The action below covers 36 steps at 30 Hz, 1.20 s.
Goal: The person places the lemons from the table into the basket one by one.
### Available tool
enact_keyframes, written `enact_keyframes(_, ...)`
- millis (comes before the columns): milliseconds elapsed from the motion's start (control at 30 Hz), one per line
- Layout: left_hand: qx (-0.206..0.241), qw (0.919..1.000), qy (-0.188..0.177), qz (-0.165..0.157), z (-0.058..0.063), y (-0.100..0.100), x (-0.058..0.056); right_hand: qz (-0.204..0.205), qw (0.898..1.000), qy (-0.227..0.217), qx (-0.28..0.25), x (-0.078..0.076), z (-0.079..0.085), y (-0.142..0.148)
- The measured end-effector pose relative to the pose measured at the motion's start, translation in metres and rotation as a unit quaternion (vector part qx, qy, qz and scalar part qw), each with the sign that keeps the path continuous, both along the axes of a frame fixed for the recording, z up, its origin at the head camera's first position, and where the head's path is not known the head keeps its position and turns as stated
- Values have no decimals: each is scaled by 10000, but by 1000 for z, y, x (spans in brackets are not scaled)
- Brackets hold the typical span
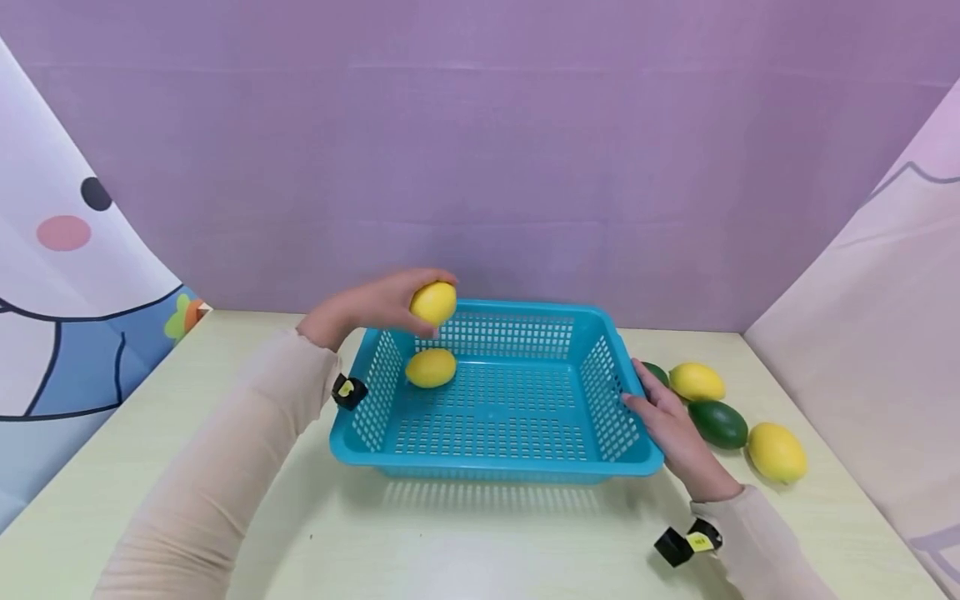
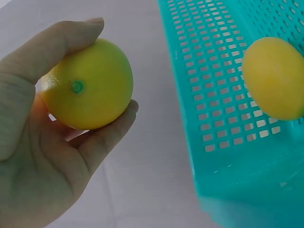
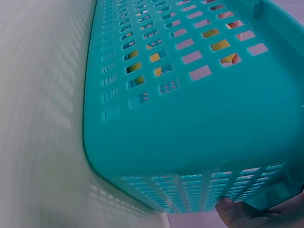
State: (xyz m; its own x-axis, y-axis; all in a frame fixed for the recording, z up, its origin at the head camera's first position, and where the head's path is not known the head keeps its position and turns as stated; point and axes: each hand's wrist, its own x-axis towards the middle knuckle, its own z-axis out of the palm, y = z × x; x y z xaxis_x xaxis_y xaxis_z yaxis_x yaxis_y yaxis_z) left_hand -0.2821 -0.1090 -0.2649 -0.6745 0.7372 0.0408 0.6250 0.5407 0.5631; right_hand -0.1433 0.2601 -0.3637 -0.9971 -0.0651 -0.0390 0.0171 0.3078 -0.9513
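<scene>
My left hand (image 1: 382, 302) grips a lemon (image 1: 434, 303) over the back left corner of a turquoise plastic basket (image 1: 491, 468). In the left wrist view, the thumb and fingers wrap around this lemon (image 2: 90, 88), and its green stem spot faces the camera. A second lemon (image 1: 431, 367) lies in the left part of the basket, also showing as a lemon (image 2: 275, 78) in the left wrist view. At the basket's right side, my right hand (image 1: 675, 429) holds the rim. Only part of the right hand (image 3: 261, 216) shows in the right wrist view, beside the perforated wall.
Right of the basket, on the pale table (image 1: 420, 554), lie two more lemons, one lemon (image 1: 697, 382) behind and one lemon (image 1: 777, 452) nearer. A dark green avocado-shaped fruit (image 1: 718, 424) sits between them; another green one (image 1: 657, 372) is partly hidden. A purple cloth (image 1: 525, 150) hangs behind.
</scene>
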Motion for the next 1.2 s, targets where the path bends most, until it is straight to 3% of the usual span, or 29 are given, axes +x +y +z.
enact_keyframes(433,50,9994,-7,-356,-18,17,-2,-11,10000,1,8,1,0,-1)
enact_keyframes(900,-435,9974,-1,-573,-28,37,-1,-23,10000,40,4,3,1,0)
enact_keyframes(1200,-728,9952,-204,-623,-35,51,-4,-29,10000,35,4,4,1,1)
